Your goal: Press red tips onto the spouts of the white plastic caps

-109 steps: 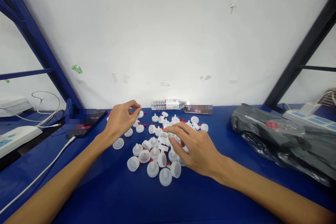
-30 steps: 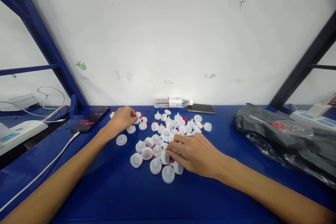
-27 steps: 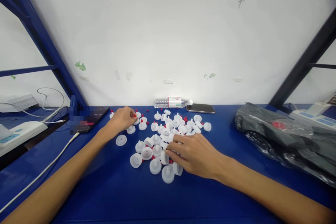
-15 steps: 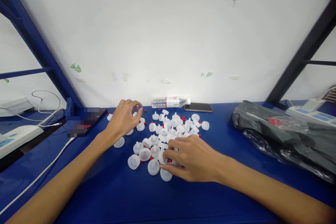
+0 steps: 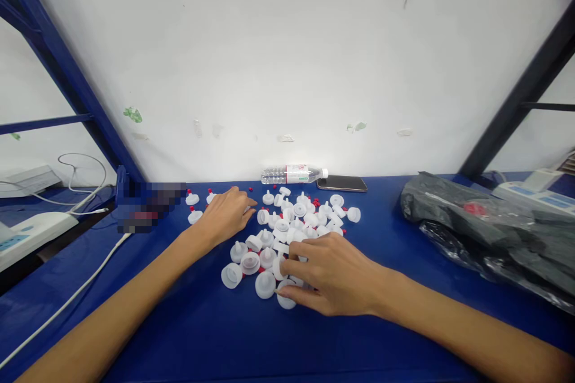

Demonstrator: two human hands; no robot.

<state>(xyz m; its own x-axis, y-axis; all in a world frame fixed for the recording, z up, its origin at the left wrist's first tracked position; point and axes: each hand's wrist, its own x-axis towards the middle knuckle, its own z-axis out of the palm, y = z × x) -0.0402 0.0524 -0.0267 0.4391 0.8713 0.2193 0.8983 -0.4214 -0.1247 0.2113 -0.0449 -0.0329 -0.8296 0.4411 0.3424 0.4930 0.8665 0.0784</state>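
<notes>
My left hand [image 5: 228, 214] reaches over the left edge of a heap of white plastic bottle caps [image 5: 281, 226]. Its thumb and fingers curl around a white cap, which shows only partly between them. On the right side of the heap, my right hand [image 5: 332, 275] has its fingers and thumb closed on another white cap [image 5: 278, 266], tilted on its side. Many caps have a nozzle in the middle, and small red tips [image 5: 316, 201] lie scattered among them. To the left, several caps stand with red tips on, such as one red-tipped cap [image 5: 194, 216].
A water bottle [image 5: 296, 174] lies along the wall beside a dark phone [image 5: 342, 184]. Grey plastic bags [image 5: 476, 221] cover the right side. A white cable [image 5: 85, 287] crosses the blue table [image 5: 215, 335] at left, near a blurred device [image 5: 150, 206] and a power strip [image 5: 38, 230].
My left hand has moved down and slightly right and closed around a cap; red-tipped caps behind it now show. My right hand stays nearly still with its cap. The view shifts slightly.
</notes>
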